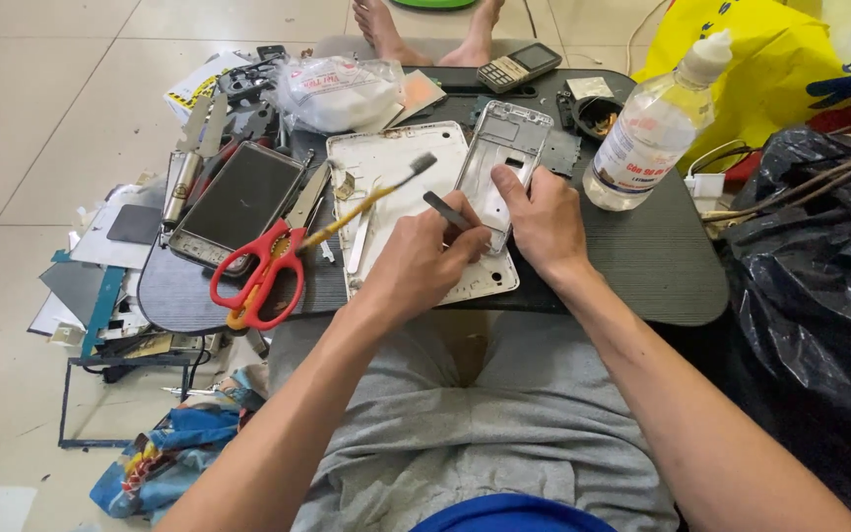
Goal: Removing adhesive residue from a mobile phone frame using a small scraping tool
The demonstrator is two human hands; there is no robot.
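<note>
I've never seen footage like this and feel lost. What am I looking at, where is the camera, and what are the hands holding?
There is no machine: a person sits on the floor at a low dark table, and the one camera is worn on their head, looking down over their lap. The left hand grips a thin dark tool, its tip against a silver phone frame. The right hand steadies that frame. Beneath lies a white tray-like back panel with a toothbrush across it. Around it: red scissors, a dark-screened device, a clear bottle and a keypad phone.
</note>
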